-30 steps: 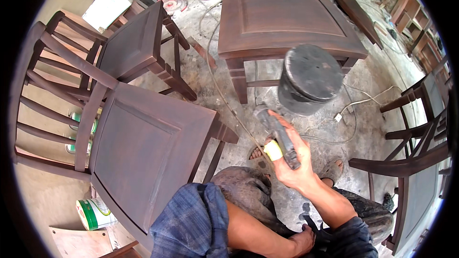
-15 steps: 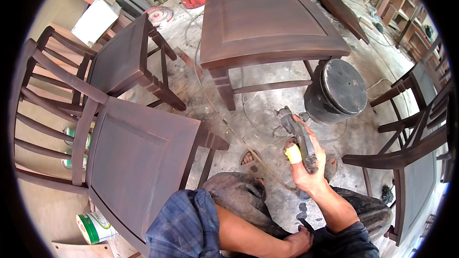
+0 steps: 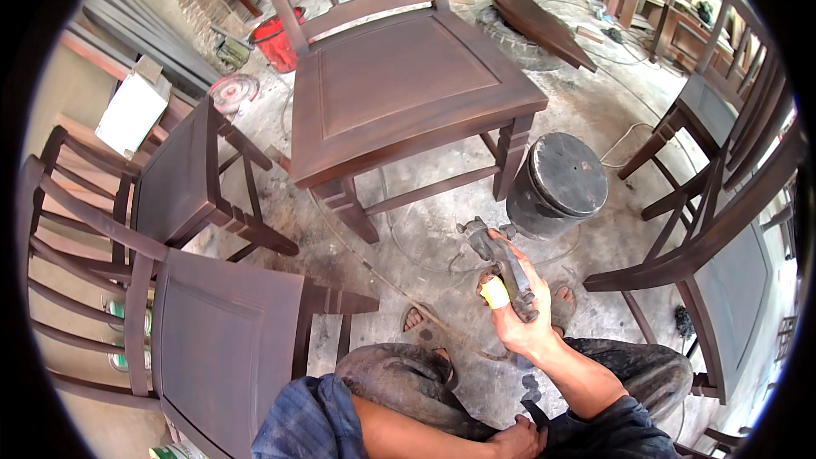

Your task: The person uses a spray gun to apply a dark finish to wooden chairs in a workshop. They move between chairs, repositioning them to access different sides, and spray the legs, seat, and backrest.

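My right hand (image 3: 522, 330) is closed round a dark, paint-stained spray gun (image 3: 511, 275), held up over the floor with its nozzle end away from me. Yellow tape wraps the thumb. My left hand (image 3: 520, 439) lies low across my body by the dark right sleeve, its fingers curled beside a dark strip (image 3: 535, 414); what they grip is hidden. Beyond the spray gun stands a dark brown wooden chair (image 3: 399, 76), its seat facing me. A black lidded bucket (image 3: 557, 195) sits close to that chair's front leg, just past the spray gun.
Dark chairs stand at left (image 3: 225, 323) and right (image 3: 739, 289). A thin hose (image 3: 374, 269) trails over the stained concrete floor (image 3: 433, 221). Farther off are a red bucket (image 3: 276, 44), a dark wooden panel (image 3: 544, 25) and a white box (image 3: 132, 110).
My view has tilted up and turned right, so the middle chair's backrest now shows. Both hands keep nearly the same pose, the right one still round the spray gun.
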A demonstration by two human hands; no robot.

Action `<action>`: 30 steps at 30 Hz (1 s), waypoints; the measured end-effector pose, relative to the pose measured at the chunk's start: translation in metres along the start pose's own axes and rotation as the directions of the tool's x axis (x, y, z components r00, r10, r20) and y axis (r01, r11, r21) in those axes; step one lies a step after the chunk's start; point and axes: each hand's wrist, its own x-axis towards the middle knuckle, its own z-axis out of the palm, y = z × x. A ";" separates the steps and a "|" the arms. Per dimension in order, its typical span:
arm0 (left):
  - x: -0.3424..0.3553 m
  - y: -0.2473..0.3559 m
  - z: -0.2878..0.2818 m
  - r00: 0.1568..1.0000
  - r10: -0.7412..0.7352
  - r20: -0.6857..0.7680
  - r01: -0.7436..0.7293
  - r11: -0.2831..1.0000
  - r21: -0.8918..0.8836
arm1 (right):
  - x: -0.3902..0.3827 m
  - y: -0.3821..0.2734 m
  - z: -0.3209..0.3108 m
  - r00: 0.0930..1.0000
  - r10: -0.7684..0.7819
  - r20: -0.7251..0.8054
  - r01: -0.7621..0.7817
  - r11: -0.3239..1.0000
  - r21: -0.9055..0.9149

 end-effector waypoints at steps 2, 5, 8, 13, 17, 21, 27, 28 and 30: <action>0.001 -0.001 -0.001 1.000 0.010 0.021 -0.009 0.999 -0.033 | -0.004 -0.001 -0.010 0.994 0.101 -0.035 -0.099 0.994 0.045; 0.002 -0.003 0.002 1.000 0.007 0.019 -0.006 0.999 -0.034 | 0.000 -0.009 -0.023 0.976 0.183 -0.115 -0.177 0.983 0.055; 0.002 -0.001 0.012 1.000 -0.003 0.000 0.003 1.000 -0.013 | 0.005 -0.014 -0.036 0.960 0.205 -0.190 -0.197 0.979 0.058; -0.003 -0.006 0.013 1.000 0.012 0.015 -0.012 1.000 0.007 | 0.018 -0.023 -0.050 0.937 0.181 -0.300 -0.155 0.982 0.109; -0.005 -0.008 0.022 0.998 0.021 -0.060 -0.018 0.999 0.046 | 0.028 -0.008 -0.070 0.901 0.136 -0.411 -0.137 0.990 0.025; -0.011 -0.011 0.011 0.999 0.034 -0.015 -0.033 0.999 0.038 | 0.045 -0.018 -0.085 0.860 0.126 -0.494 -0.152 0.988 -0.012; -0.017 -0.014 0.012 0.999 0.021 -0.049 -0.021 1.000 -0.012 | 0.056 -0.026 -0.092 0.831 0.261 -0.492 -0.196 0.964 0.181; -0.018 -0.013 0.011 0.999 0.016 -0.048 -0.016 1.000 -0.010 | 0.054 -0.027 -0.091 0.827 0.286 -0.485 -0.214 0.957 0.198; -0.019 -0.013 0.007 0.998 0.011 -0.055 -0.012 1.000 -0.012 | 0.052 -0.031 -0.091 0.821 0.332 -0.465 -0.252 0.941 0.227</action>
